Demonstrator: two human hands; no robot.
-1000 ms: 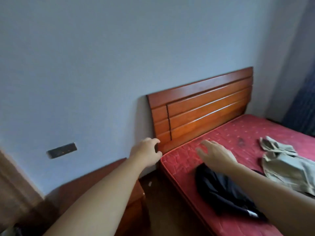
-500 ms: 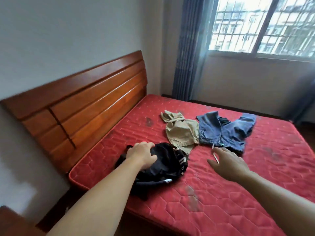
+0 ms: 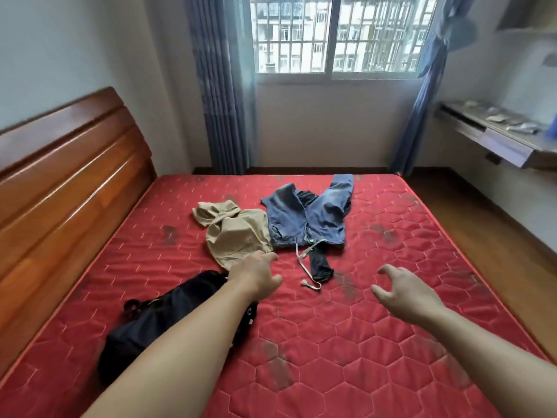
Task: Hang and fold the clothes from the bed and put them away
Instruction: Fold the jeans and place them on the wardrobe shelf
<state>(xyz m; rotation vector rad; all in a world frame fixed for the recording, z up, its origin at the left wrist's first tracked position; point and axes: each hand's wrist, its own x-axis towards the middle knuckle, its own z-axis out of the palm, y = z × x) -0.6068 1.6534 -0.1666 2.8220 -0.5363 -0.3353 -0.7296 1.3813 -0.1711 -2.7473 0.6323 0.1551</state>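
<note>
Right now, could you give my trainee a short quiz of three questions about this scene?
1. True or false: the left hand holds the black garment.
2. Which garment lies nearest the window: A beige garment, B blue jeans, C the black one?
3. Fill in: both hands hover over the red ____.

Key: 1 false, it is open and empty, like the right hand. 2 B. 3 mattress.
</note>
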